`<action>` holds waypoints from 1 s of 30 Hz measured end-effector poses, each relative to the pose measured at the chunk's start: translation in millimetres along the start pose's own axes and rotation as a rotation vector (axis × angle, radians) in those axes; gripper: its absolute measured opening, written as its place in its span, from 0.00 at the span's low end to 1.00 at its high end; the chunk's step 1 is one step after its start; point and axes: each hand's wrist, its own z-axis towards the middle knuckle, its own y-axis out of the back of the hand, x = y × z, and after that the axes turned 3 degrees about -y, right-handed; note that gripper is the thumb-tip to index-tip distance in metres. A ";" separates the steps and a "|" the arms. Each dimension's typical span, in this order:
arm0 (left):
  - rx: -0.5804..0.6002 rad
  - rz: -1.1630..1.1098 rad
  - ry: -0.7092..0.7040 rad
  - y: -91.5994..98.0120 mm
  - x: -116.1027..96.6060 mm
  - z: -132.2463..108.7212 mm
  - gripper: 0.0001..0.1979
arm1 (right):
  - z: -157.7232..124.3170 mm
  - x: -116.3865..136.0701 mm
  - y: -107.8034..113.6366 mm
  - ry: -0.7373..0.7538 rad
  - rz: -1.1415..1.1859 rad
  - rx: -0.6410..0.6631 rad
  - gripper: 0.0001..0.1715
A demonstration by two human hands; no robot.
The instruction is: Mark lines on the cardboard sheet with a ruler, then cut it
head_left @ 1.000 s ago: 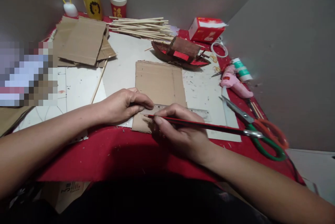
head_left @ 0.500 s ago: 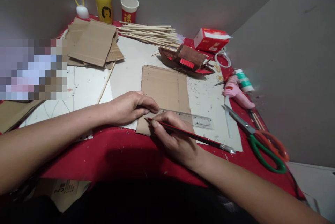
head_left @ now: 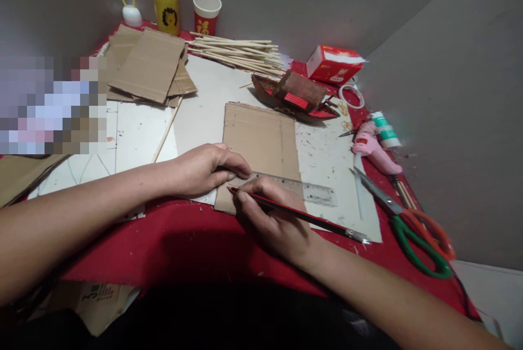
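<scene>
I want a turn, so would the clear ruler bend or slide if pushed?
The ruler looks thin and see-through, so it's probably light and slightly bendy. Lying flat, it'd likely slide, but the left hand on one end might stop it.

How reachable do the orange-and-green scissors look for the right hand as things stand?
Likely yes: the scissors lie off to its right, and nothing visible covers their handles. The catch is that the right hand holds a pencil, which would probably need setting down first.

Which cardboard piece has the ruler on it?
The sheet in front of the model boat, with the clear ruler across it; the overlapping sheets farther left have none.
</scene>
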 end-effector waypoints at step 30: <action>-0.176 -0.064 0.070 5.9 -1.0 -8.4 0.14 | 8.6 -8.0 21.7 0.535 0.114 -0.283 0.17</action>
